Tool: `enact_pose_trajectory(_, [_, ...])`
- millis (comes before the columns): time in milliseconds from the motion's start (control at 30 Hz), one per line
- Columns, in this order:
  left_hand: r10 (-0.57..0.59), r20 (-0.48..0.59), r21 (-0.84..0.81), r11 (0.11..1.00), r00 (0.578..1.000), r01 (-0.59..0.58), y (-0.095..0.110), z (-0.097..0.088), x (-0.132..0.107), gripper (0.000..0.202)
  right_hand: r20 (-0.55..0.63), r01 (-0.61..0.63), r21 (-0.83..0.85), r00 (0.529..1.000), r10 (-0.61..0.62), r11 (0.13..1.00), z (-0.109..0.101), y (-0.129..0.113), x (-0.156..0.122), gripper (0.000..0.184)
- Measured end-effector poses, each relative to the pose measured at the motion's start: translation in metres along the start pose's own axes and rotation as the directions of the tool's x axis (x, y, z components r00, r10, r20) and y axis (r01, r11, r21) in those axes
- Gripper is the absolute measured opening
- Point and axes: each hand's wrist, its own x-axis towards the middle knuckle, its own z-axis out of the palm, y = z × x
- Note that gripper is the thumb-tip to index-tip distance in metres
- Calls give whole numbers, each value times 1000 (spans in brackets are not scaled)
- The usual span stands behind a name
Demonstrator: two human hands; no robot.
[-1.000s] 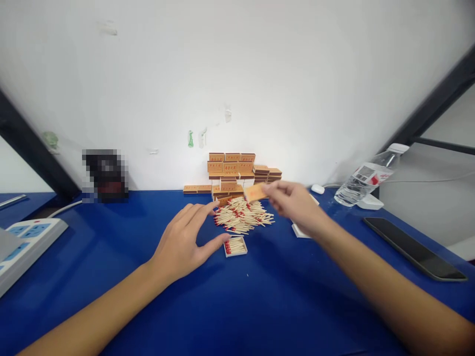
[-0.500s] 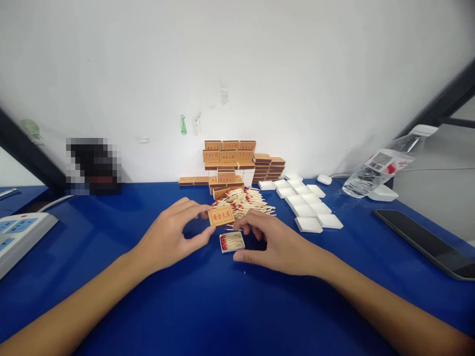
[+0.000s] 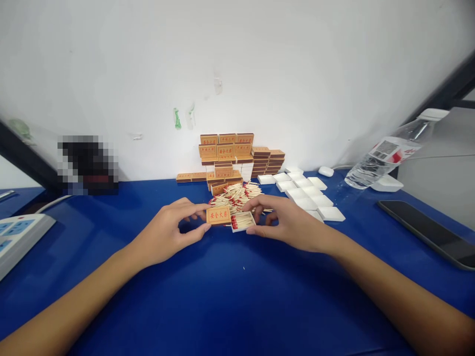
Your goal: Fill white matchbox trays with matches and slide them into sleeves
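Note:
Between the thumb and fingers of my left hand is an orange matchbox sleeve with red characters on its face. My right hand grips a white matchbox tray by its right end. Red-tipped matches lie side by side in the tray, heads to the left. The tray's left end is right beside the sleeve's right end; whether they touch I cannot tell. Just behind both hands rises a heap of loose matches, partly hidden by my right fingers.
Stacked matchboxes stand against the wall. White trays lie in rows at the right, near a tilted plastic bottle and a phone. A power strip is at the left, with a pixelated dark object behind it.
My right hand has taken hold of the match-filled tray and raised it off the table, bringing it beside the sleeve. My left hand still holds the sleeve, now more level.

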Motion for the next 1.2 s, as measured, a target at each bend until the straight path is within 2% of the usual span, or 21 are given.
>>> enact_pose_trajectory(200, [-26,12,-42,999,1000,27,-5,0,1,36,-30,-25,131,999,29,991,-6,3,4,37])
enact_pose_trajectory(433, [-20,36,-76,997,999,23,-5,2,1,39,-31,-3,186,999,9,982,-5,2,4,39])
enact_pose_trajectory(533, [-27,53,-112,993,998,33,-2,3,0,38,-70,15,196,998,-2,980,-1,0,5,38])
enact_pose_trajectory(767, [-134,80,-235,960,988,149,-3,2,1,42,-180,67,216,983,-28,974,6,1,4,36])
enact_pose_trajectory(967, [-249,135,-405,869,959,283,2,2,3,50,-269,89,225,963,-26,970,13,4,3,39])
enact_pose_trajectory(1200, [-267,129,-459,837,955,297,9,5,1,52,-245,66,302,969,11,951,21,-5,0,43])
